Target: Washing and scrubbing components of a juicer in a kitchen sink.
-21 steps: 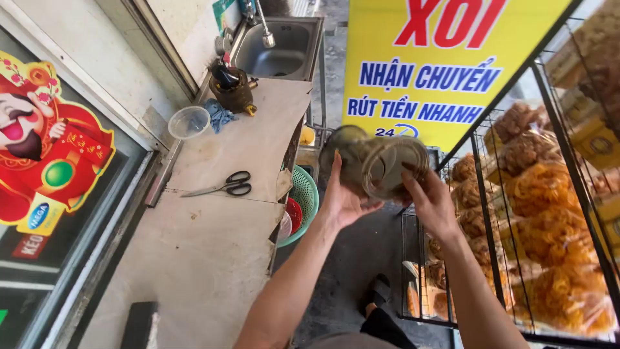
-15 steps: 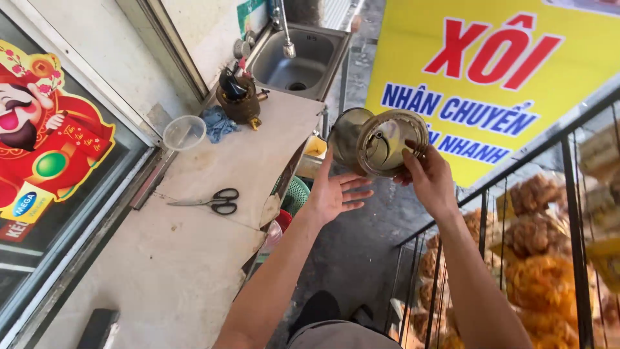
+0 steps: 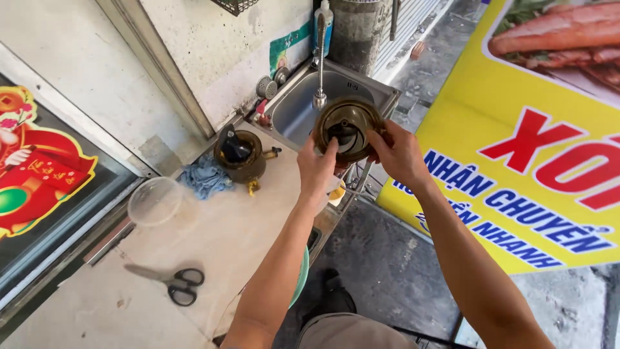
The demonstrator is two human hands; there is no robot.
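Both of my hands hold up a round brownish glass jar (image 3: pixel 347 127), its open mouth turned toward me, just in front of the steel sink (image 3: pixel 303 103). My left hand (image 3: pixel 318 169) grips the jar's lower left rim with the fingers reaching to its mouth. My right hand (image 3: pixel 397 154) clasps its right side. A dark shape shows inside the jar. The tap (image 3: pixel 319 61) hangs just above and behind it.
On the stone counter (image 3: pixel 129 317) lie black-handled scissors (image 3: pixel 171 283), a clear plastic bowl (image 3: pixel 155 201), a blue rag (image 3: pixel 206 176) and a dark round pot (image 3: pixel 240 155). A green basin edge (image 3: pixel 301 278) sits under the counter. A yellow signboard (image 3: pixel 536 161) stands at right.
I have moved forward toward the sink, carrying the jar with me. My left hand, held off the jar half a second ago, now grips its rim. The display case has left view.
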